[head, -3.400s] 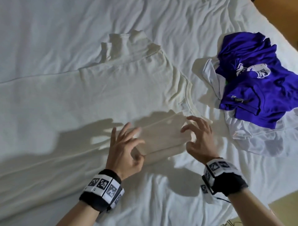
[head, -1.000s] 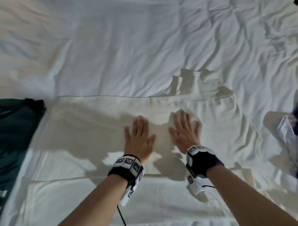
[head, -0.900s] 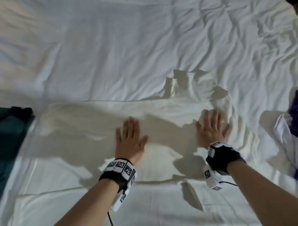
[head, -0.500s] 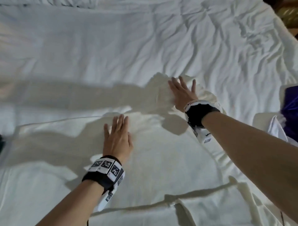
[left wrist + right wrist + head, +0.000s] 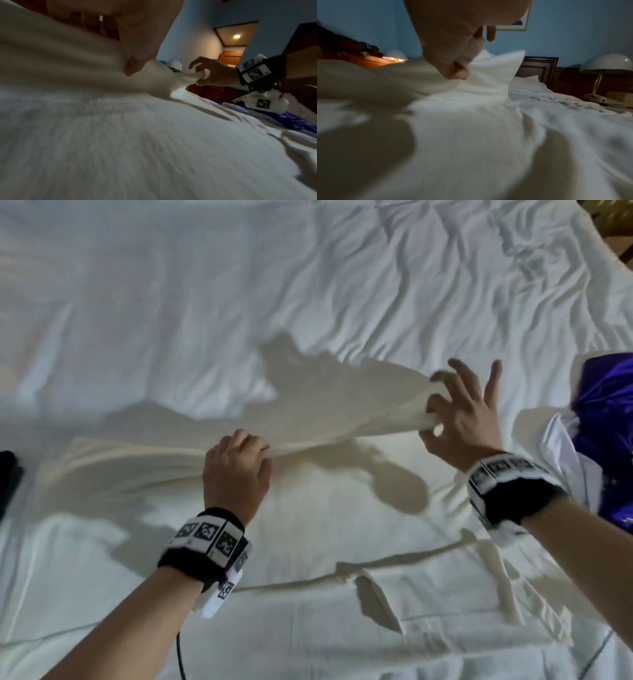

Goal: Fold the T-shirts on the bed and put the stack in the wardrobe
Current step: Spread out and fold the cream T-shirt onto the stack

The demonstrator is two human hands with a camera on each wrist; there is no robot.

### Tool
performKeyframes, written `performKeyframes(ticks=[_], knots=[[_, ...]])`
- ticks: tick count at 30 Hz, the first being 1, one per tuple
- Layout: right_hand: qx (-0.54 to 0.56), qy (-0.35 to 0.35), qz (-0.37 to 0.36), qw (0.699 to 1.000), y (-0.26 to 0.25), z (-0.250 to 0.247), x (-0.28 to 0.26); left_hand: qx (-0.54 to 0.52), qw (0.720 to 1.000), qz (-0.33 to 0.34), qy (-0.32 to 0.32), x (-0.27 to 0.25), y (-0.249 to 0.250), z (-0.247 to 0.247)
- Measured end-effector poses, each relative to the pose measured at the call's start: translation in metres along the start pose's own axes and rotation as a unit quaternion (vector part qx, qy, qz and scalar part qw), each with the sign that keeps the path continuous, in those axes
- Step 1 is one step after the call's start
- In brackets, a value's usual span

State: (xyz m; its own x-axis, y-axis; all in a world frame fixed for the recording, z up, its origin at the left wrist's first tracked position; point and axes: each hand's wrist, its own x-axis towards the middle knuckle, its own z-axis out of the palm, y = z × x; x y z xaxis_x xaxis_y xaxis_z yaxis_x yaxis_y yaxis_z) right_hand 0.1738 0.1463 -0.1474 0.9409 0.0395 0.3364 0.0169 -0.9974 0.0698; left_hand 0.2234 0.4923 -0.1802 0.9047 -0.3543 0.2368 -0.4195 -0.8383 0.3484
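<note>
A cream T-shirt (image 5: 308,508) lies spread on the white bed (image 5: 274,285). Its far edge is lifted off the sheet. My left hand (image 5: 239,460) grips that edge near the middle with curled fingers. My right hand (image 5: 442,412) pinches the far sleeve end between thumb and forefinger, its other fingers spread. In the left wrist view the cream T-shirt (image 5: 85,60) stretches from my thumb over to my right hand (image 5: 205,77). In the right wrist view my thumb and finger pinch the cream T-shirt (image 5: 488,75) above the bed.
A purple T-shirt (image 5: 606,419) lies on a white garment (image 5: 565,453) at the bed's right edge. A dark garment (image 5: 7,481) peeks in at the left. A bedside lamp (image 5: 606,63) and dark headboard (image 5: 537,69) stand beyond the bed.
Both hands lay flat, smoothing the cream shirt. Now each grips the shirt's far edge and has lifted it; the right hand has drawn the sleeve back toward me.
</note>
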Motion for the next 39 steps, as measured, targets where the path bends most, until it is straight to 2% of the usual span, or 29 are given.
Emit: performKeyframes(ticks=[1,3,6,12,15,18,20,21,23,26,29,31,33,34,35,37,39], knots=[[0.032,0.005,-0.019,0.999,0.000,-0.004,-0.024,-0.020,1.000,0.003,0.000,-0.012,0.003,-0.003],[0.108,-0.032,-0.052,0.992,-0.007,-0.008,-0.069,-0.048,0.999,0.000,-0.013,-0.037,0.008,-0.006],[0.179,-0.115,-0.034,0.977,-0.024,-0.012,-0.120,-0.045,0.999,-0.014,-0.023,-0.071,0.010,0.000],[0.208,-0.071,0.000,0.976,-0.039,-0.034,-0.143,-0.021,0.998,-0.045,-0.039,-0.089,0.010,0.000],[0.218,-0.106,-0.004,0.970,-0.046,-0.038,-0.149,0.002,0.996,-0.046,-0.071,-0.089,0.024,-0.001],[0.227,-0.198,0.010,0.954,-0.048,-0.036,-0.154,-0.065,0.988,0.039,-0.132,-0.091,0.072,0.002],[0.223,-0.254,0.051,0.940,-0.048,-0.036,-0.154,-0.111,0.966,0.092,-0.215,-0.089,0.114,0.008],[0.220,-0.277,0.071,0.933,-0.047,-0.037,-0.154,-0.106,0.955,0.098,-0.259,-0.088,0.132,0.014],[0.209,-0.302,0.088,0.926,-0.045,-0.040,-0.158,-0.074,0.945,0.065,-0.313,-0.084,0.155,0.027],[0.186,-0.298,0.100,0.931,-0.034,-0.045,-0.166,-0.054,0.949,0.010,-0.310,-0.082,0.161,0.040],[0.165,-0.337,0.140,0.916,-0.013,-0.055,-0.172,-0.083,0.956,0.005,-0.281,-0.089,0.153,0.039],[0.190,-0.339,0.178,0.904,0.002,-0.061,-0.170,-0.106,0.958,0.009,-0.265,-0.093,0.146,0.039],[0.284,-0.284,0.244,0.883,0.015,-0.065,-0.163,-0.181,0.951,-0.012,-0.252,-0.095,0.138,0.038],[0.341,-0.247,0.283,0.862,0.019,-0.065,-0.156,-0.247,0.937,-0.044,-0.242,-0.094,0.137,0.037],[0.399,-0.213,0.316,0.834,0.019,-0.065,-0.147,-0.314,0.918,-0.090,-0.227,-0.091,0.137,0.035],[0.515,-0.144,0.376,0.756,0.012,-0.058,-0.129,-0.405,0.875,-0.182,-0.195,-0.081,0.141,0.033],[0.561,-0.094,0.453,0.687,0.004,-0.042,-0.117,-0.419,0.859,-0.244,-0.165,-0.070,0.140,0.039]])
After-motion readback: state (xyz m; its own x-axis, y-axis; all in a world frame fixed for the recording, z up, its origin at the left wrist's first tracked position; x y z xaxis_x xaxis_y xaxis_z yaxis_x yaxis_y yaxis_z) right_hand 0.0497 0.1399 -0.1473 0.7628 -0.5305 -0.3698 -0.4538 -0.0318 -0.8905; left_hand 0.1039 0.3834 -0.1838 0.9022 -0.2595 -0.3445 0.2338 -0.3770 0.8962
